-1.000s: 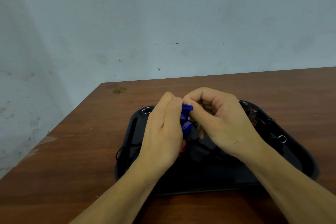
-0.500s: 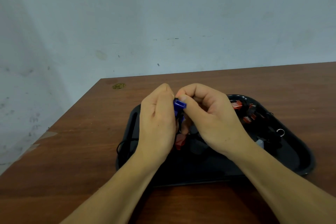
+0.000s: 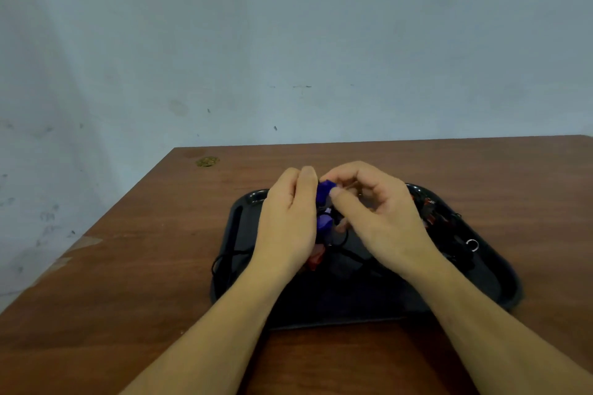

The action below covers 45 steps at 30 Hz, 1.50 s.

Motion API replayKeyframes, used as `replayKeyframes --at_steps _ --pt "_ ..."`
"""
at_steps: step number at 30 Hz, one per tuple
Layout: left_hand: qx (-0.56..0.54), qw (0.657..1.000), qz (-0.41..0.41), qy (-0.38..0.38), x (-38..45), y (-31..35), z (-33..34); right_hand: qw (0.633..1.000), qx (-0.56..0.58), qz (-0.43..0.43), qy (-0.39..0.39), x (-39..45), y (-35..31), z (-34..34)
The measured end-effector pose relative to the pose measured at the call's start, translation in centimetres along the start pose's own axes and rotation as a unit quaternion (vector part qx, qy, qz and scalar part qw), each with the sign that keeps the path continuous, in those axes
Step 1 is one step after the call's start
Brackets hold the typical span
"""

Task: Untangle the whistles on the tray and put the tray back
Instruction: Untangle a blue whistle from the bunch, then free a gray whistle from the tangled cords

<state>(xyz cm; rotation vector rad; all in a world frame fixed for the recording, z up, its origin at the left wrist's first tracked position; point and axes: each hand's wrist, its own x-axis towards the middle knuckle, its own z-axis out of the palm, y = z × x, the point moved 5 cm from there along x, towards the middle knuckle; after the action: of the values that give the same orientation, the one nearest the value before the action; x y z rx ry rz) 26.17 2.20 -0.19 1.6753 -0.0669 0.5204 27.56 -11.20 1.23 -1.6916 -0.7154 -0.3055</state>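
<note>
A black tray (image 3: pixel 494 285) lies on the brown table in front of me. Over its middle my left hand (image 3: pixel 288 221) and my right hand (image 3: pixel 382 215) pinch a blue whistle (image 3: pixel 324 191) between them. A second blue whistle (image 3: pixel 324 224) hangs just below, against my left palm, and a red whistle (image 3: pixel 316 258) dangles lower still. Black cords (image 3: pixel 345 242) run from the bundle down into the tray. More red whistles (image 3: pixel 428 212) and a metal ring (image 3: pixel 472 244) lie at the tray's right side. My hands hide the knot itself.
A loop of black cord (image 3: pixel 224 261) spills over the tray's left rim onto the wooden table (image 3: pixel 144 266). The table's left edge runs diagonally close by, with a pale wall (image 3: pixel 288 42) behind. A small yellowish mark (image 3: pixel 207 161) sits at the far left corner.
Both hands have stayed together over the tray, working the blue whistles with small finger shifts. The upper blue whistle has turned a little between the fingertips. The camera view has shifted slightly.
</note>
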Motion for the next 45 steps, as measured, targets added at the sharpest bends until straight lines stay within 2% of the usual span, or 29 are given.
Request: replayKeyframes --at_steps 4,10,14,20,27,29,33,35,37,41,45 --pt "0.051 0.999 -0.007 -0.018 -0.1 0.0 -0.6 0.993 -0.115 -0.032 -0.003 0.3 -0.1 -0.3" --pt "0.027 0.999 0.017 -0.036 0.3 0.4 -0.9 0.975 -0.214 -0.022 -0.047 1.9 -1.0 -1.9" --pt "0.065 0.997 0.02 -0.026 0.0 0.3 -0.4 0.975 -0.211 0.065 0.01 2.2 0.1 -5.0" --pt "0.079 0.996 0.028 -0.003 0.0 0.4 -1.1 0.946 -0.27 0.17 0.054 1.4 2.7 -8.7" --pt "0.085 0.996 0.008 -0.002 -0.1 0.0 -1.0 0.927 -0.296 0.214 0.087 0.3 4.9 -10.1" --pt "0.085 0.996 0.007 0.007 -0.1 -0.1 -1.1 0.917 -0.328 0.216 0.066 0.4 5.5 -9.9" --pt "0.077 0.996 -0.006 0.046 0.6 -0.3 -1.7 0.873 -0.423 0.241 -0.021 1.2 5.8 -9.4" --pt "0.069 0.996 -0.02 0.051 0.9 -0.9 -1.8 0.863 -0.459 0.208 -0.021 1.9 5.2 -8.9" --pt "0.065 0.996 -0.025 0.049 1.0 -1.3 -1.9 0.876 -0.462 0.132 -0.031 2.8 4.5 -7.3" --pt "0.072 0.996 -0.029 0.049 0.9 -1.4 -1.8 0.873 -0.465 0.028 -0.146 4.3 4.2 -2.2" --pt "0.073 0.996 -0.029 0.046 0.8 -1.4 -1.6 0.854 -0.46 0.05 -0.239 5.0 5.2 0.6"
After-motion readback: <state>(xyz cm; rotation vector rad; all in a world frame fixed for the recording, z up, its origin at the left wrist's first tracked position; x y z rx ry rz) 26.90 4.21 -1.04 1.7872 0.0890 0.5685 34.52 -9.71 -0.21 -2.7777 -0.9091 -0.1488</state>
